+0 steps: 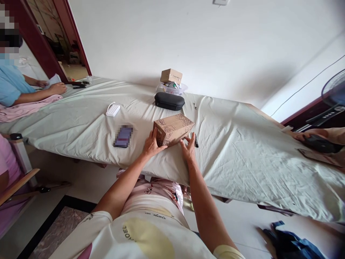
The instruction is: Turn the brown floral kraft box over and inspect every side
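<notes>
A brown cardboard box with dark line drawings sits at an angle on the cloth-covered table, between my two hands. My left hand grips its left end, thumb along the bottom front edge and fingers up the side. At the lower right edge, the thumb and fingers of my right hand rest against the box, steadying it. Just beyond my right fingers lies a slim black object, partly hidden, whose kind I cannot make out.
Behind the box are a black zip case and a plastic basket carrying a smaller carton. To the left lie a phone and a white corded block. Other people sit at both table ends; a fan stands right.
</notes>
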### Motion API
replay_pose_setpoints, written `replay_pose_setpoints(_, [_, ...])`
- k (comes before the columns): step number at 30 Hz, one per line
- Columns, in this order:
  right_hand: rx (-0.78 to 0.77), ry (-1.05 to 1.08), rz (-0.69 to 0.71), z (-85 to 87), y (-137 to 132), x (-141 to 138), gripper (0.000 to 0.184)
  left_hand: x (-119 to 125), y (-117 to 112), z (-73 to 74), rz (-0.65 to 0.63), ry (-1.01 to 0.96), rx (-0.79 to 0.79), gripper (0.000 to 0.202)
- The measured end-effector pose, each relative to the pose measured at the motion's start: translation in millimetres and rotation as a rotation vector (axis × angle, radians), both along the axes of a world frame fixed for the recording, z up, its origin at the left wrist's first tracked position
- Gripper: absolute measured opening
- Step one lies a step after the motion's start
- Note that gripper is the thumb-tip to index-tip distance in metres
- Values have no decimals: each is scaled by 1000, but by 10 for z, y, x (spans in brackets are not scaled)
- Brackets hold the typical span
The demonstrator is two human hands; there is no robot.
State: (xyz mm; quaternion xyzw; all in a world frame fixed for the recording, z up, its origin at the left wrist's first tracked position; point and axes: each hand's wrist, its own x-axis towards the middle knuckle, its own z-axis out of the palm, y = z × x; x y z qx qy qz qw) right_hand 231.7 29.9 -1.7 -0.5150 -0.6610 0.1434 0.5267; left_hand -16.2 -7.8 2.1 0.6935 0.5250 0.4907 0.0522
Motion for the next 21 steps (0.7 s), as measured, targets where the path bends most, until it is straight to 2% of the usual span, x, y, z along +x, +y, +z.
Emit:
replay_pose_setpoints(2, [15,-6,14,44,-71,-38,88,-19,8,3,-26,-33,33,126])
replay_pose_setpoints(6, [206,-94,-35,167,-196,-113,58,-28,12,5,-31,-72,64,123])
replay_pose_setpoints(9, [381,-168,-128,259,-286,-147,52,-12,3,-10,-34,-67,64,117])
replay_pose_setpoints(12, [503,-328,-43,299,-380,-209,51,-1,-7,-16,-54,-54,59,110])
replay_pose_setpoints(15, [517,-513,89,285,-446,-307,50,0,-16,-1,-84,-54,37,112])
replay_pose_setpoints(17, [501,-574,114,271,-458,-355,50,-4,-21,12,-123,-64,34,112])
replay_pose_setpoints(19, [475,-577,82,268,-440,-357,49,-10,-26,17,-167,-82,48,112])
replay_pose_setpoints(21, [440,-538,-6,271,-399,-307,49,-20,-27,14,-181,-104,60,109])
